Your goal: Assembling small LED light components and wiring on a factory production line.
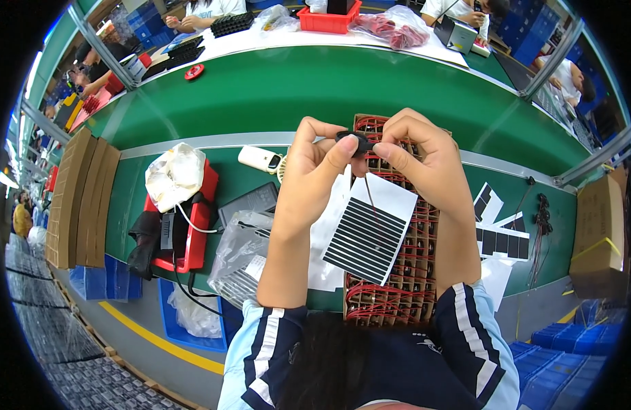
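Left hand (pixel 314 164) clamps and right hand (pixel 422 152) pinches the right edge of a round black part (pixel 363 145) at upper centre of frame, judged light, stiff and smooth, best held by its rim, sparing the thin wire (pixel 369 193) below.

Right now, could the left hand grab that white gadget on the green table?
Probably yes: the white gadget lies left of the left hand, mostly uncovered, though that hand is busy holding a black part.
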Demonstrator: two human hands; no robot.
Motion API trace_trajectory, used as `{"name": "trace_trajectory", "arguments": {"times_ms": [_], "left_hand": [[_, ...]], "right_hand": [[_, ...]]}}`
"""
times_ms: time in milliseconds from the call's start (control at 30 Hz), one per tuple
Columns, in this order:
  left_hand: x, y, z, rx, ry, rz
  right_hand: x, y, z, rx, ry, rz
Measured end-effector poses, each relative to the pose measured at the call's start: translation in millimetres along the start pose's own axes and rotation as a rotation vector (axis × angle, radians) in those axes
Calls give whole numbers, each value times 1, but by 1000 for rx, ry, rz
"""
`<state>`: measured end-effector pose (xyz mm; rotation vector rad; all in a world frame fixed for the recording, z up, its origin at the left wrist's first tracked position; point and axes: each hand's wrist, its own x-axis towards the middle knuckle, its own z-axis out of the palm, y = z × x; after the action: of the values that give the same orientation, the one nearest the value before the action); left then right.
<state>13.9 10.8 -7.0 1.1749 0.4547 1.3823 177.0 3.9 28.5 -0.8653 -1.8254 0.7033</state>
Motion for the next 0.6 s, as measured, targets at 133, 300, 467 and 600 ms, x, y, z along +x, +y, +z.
{"name": "trace_trajectory", "arguments": {"times_ms": [133,300,467,600], "left_hand": [[1,-6,-2,-1,-32,-13],[-2,-4,-1,-19,-83,-54],[-2,-3,1,-76,-48,-34],[-3,-1,-1,-35,-76,-16]], "right_hand": [[0,4,0,-17,3,-21],[1,-1,1,-10,3,-26],[0,-3,4,21,7,12],[-1,-8,4,10,-25,28]]}}
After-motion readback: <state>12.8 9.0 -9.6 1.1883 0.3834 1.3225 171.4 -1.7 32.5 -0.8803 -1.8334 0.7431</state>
